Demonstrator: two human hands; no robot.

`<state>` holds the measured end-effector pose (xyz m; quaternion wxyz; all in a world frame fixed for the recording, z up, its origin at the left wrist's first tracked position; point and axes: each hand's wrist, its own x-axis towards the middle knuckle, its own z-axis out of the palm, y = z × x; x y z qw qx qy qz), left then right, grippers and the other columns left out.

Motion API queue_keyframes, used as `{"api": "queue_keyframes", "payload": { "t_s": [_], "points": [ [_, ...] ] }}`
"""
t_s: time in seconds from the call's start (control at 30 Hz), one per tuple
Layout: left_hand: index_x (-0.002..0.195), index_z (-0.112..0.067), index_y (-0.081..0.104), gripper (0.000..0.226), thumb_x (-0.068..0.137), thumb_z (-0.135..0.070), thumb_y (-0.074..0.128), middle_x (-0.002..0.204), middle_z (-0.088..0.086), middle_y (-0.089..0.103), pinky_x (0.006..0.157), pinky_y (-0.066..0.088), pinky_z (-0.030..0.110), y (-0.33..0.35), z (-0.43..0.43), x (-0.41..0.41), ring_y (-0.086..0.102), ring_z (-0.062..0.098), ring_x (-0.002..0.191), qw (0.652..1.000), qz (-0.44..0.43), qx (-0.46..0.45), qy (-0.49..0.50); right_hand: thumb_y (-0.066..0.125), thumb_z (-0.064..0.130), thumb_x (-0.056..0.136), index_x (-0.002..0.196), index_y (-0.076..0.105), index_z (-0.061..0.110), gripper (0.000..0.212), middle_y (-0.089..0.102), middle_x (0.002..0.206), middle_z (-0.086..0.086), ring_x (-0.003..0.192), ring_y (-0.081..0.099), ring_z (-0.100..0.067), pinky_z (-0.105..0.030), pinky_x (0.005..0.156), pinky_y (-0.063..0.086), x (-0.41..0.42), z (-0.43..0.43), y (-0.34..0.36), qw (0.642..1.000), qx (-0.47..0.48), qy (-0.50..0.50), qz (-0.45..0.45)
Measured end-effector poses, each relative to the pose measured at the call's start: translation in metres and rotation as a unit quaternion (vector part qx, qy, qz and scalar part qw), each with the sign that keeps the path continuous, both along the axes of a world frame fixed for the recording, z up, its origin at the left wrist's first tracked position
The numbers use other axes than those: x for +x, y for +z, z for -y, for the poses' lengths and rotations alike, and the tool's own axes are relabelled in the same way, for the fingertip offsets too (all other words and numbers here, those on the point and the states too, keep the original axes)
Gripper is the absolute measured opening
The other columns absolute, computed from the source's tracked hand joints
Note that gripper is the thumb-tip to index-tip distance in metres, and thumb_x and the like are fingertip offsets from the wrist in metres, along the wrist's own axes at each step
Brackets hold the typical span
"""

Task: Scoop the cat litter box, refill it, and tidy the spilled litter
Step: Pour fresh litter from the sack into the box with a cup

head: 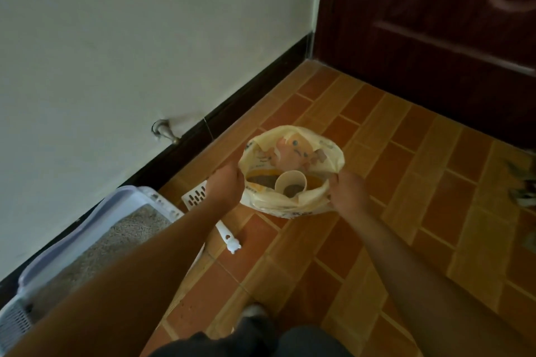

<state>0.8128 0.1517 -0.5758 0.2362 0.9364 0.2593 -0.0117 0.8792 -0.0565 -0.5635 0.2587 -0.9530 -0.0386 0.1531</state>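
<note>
left grip (224, 184) and right grip (346, 190) each pinch rim of litter bag (293, 151), mouth held open on floor. cup (290, 182) inside, midway between grips. litter box (127, 191) lies left, under left arm; refill likely goes that way.

The litter bag (293, 206) stands on the floor (406, 211) with a cup (290, 182) inside it. The left hand (224, 185) grips its left rim, the right hand (346, 187) its right. The scoop (195, 198) lies between the bag and the litter box (130, 193), which sits against the wall (116, 38).
</note>
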Motion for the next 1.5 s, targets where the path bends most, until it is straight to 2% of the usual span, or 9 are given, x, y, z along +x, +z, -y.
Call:
{"api": "queue_keyframes", "payload": {
  "t_s": [0.2,0.37,0.47,0.67,0.9,1.03,1.23,1.4,1.5],
  "points": [
    [0.116,-0.006,0.053,0.026,0.098,-0.013,0.035,0.095,0.010,0.064,0.079,0.053,0.039,-0.032,-0.016,-0.007,0.062,0.024,0.085,0.998,-0.050,-0.026,0.022,0.037,0.018,0.099,0.097,0.061,-0.007,0.035,0.067,0.095,-0.021,0.086,0.065,-0.033,-0.040,0.070,0.053,-0.001,-0.023,-0.031,1.000,0.001,0.018,-0.022],
    [0.106,-0.006,0.053,0.021,0.098,-0.013,0.035,0.092,0.011,0.064,0.076,0.052,0.036,-0.052,-0.018,-0.010,0.063,0.025,0.084,0.997,-0.071,-0.022,0.027,0.038,0.018,0.099,0.100,0.059,-0.006,0.032,0.065,0.094,-0.018,0.085,0.064,-0.030,-0.042,0.070,0.055,0.005,-0.033,-0.049,0.999,-0.002,0.010,-0.052],
    [0.108,-0.008,0.053,0.022,0.099,-0.016,0.035,0.086,0.006,0.061,0.077,0.054,0.039,-0.066,-0.014,-0.006,0.063,0.025,0.082,0.997,-0.054,-0.031,0.038,0.037,0.018,0.099,0.092,0.060,-0.003,0.032,0.056,0.075,-0.009,0.066,0.054,-0.019,-0.022,0.046,0.035,0.009,-0.031,-0.062,0.999,-0.022,0.014,-0.022],
    [0.111,-0.007,0.050,0.023,0.100,-0.018,0.034,0.080,0.005,0.057,0.074,0.055,0.040,-0.077,-0.001,-0.011,0.064,0.026,0.078,0.998,-0.037,-0.042,0.038,0.040,0.024,0.098,0.082,0.055,0.003,0.030,0.043,0.060,-0.001,0.056,0.043,-0.016,-0.025,0.044,0.026,0.008,-0.022,-0.079,0.999,-0.020,0.025,0.001],
    [0.116,-0.006,0.050,0.023,0.098,-0.014,0.038,0.089,0.010,0.062,0.072,0.056,0.040,-0.067,-0.005,-0.007,0.063,0.025,0.078,0.996,-0.078,-0.028,0.015,0.051,0.029,0.093,0.123,0.046,0.003,0.040,0.055,0.117,-0.015,0.104,0.054,-0.030,-0.033,0.073,0.042,0.013,-0.019,-0.055,0.998,-0.022,0.027,0.052],
    [0.126,-0.009,0.045,0.029,0.099,-0.015,0.037,0.087,0.008,0.062,0.074,0.056,0.041,-0.071,-0.003,-0.014,0.064,0.025,0.077,0.997,-0.068,-0.022,0.019,0.050,0.027,0.093,0.125,0.048,0.006,0.038,0.051,0.121,-0.013,0.111,0.048,-0.027,-0.037,0.087,0.043,0.012,-0.029,-0.035,0.984,-0.017,0.066,0.167],
    [0.132,-0.014,0.045,0.033,0.100,-0.017,0.035,0.082,0.001,0.055,0.074,0.053,0.037,-0.080,-0.001,-0.019,0.056,0.018,0.073,0.999,-0.019,-0.033,0.020,0.040,0.019,0.097,0.085,0.057,0.009,0.023,0.054,0.077,-0.002,0.076,0.052,-0.019,-0.023,0.053,0.034,0.009,-0.063,-0.045,0.959,-0.095,0.235,0.125],
    [0.129,-0.016,0.048,0.033,0.100,-0.020,0.032,0.087,0.005,0.062,0.084,0.052,0.043,-0.085,0.000,-0.022,0.064,0.025,0.084,0.999,-0.012,-0.036,0.018,0.039,0.010,0.097,0.135,0.039,0.005,0.038,0.045,0.136,-0.017,0.130,0.036,-0.031,-0.037,0.101,0.036,0.015,-0.086,-0.077,0.921,-0.290,0.261,0.026],
    [0.130,-0.016,0.047,0.033,0.100,-0.020,0.032,0.081,0.001,0.057,0.083,0.052,0.040,-0.086,-0.001,-0.022,0.063,0.022,0.080,0.999,-0.007,-0.036,0.012,0.050,0.010,0.092,0.143,0.028,0.006,0.056,0.028,0.149,-0.017,0.133,0.036,-0.031,-0.042,0.099,0.040,0.023,-0.095,-0.099,0.915,-0.331,0.225,-0.054]
  ]
}}
